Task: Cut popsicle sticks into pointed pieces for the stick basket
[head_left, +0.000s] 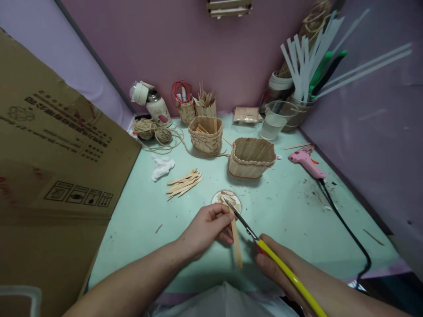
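My left hand (214,222) pinches a flat wooden craft stick (236,246) near its upper end. In my right hand (274,259) are scissors with yellow handles (280,266), their metal blades pointing up and left. The blades lie at the stick's top end, beside my left fingertips. Below the blade tips is a small round dish (240,204) with wood scraps in it. A bundle of cut wooden sticks (185,183) lies on the table to the left. Beyond the dish stands a basket made of wooden sticks (249,165), trimmed with twine.
A second stick basket (206,143) holds wood pieces. Jute twine (148,128), a bottle (159,108) and crumpled tissue (162,167) are left. A pink glue gun (307,164) with black cord lies right, near a plastic cup (274,123). A cardboard box (59,167) borders the left.
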`<state>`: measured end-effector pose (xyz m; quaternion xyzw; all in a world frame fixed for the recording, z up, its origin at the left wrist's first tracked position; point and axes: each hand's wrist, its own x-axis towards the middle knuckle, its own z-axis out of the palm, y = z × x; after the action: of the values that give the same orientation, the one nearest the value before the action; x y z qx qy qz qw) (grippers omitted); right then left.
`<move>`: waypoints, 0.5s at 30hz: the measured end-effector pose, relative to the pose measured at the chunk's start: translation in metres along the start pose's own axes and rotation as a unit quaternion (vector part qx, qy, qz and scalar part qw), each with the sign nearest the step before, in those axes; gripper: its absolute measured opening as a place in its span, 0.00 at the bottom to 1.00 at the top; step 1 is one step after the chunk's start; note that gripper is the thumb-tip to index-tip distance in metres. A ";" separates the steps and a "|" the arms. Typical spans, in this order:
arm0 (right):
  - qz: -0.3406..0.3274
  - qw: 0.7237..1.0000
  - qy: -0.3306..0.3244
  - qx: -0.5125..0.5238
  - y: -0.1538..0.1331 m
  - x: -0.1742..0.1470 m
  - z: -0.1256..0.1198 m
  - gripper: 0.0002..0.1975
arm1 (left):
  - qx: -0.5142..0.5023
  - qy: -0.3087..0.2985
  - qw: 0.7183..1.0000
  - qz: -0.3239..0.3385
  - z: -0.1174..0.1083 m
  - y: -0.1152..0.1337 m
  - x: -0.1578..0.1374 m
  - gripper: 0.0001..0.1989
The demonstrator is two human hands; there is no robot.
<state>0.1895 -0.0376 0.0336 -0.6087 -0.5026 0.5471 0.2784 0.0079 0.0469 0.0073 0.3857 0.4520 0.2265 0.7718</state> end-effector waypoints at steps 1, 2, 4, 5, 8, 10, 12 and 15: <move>0.014 0.999 -0.044 -0.019 -0.003 0.001 -0.001 0.17 | 0.000 0.003 1.000 0.000 0.000 -0.001 0.000 0.16; 0.025 0.996 -0.083 -0.035 -0.006 0.002 -0.001 0.18 | 0.000 0.004 1.000 0.000 0.000 -0.001 0.000 0.16; 0.034 0.992 -0.113 -0.047 -0.009 0.004 -0.002 0.18 | -0.002 0.002 1.000 -0.005 0.000 -0.002 0.000 0.17; 0.038 0.991 -0.118 -0.044 -0.010 0.005 -0.002 0.18 | -0.002 0.000 1.000 -0.007 0.000 -0.002 0.000 0.17; 0.051 0.990 -0.131 -0.017 -0.010 0.005 -0.001 0.16 | 0.001 -0.004 1.000 -0.013 0.000 -0.001 0.000 0.17; 0.057 0.989 -0.137 0.002 -0.008 0.005 -0.001 0.16 | -0.001 -0.004 1.000 -0.018 -0.001 -0.002 0.001 0.16; 0.063 0.989 -0.134 0.016 -0.004 0.005 -0.001 0.16 | -0.010 -0.001 1.000 -0.022 -0.001 -0.002 0.001 0.16; 0.066 0.988 -0.138 0.030 0.001 0.006 0.000 0.18 | -0.020 0.000 0.999 -0.026 -0.001 -0.003 0.002 0.16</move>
<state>0.1893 -0.0326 0.0309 -0.5506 -0.4782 0.6580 0.1875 0.0078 0.0473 0.0037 0.3583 0.4569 0.2158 0.7851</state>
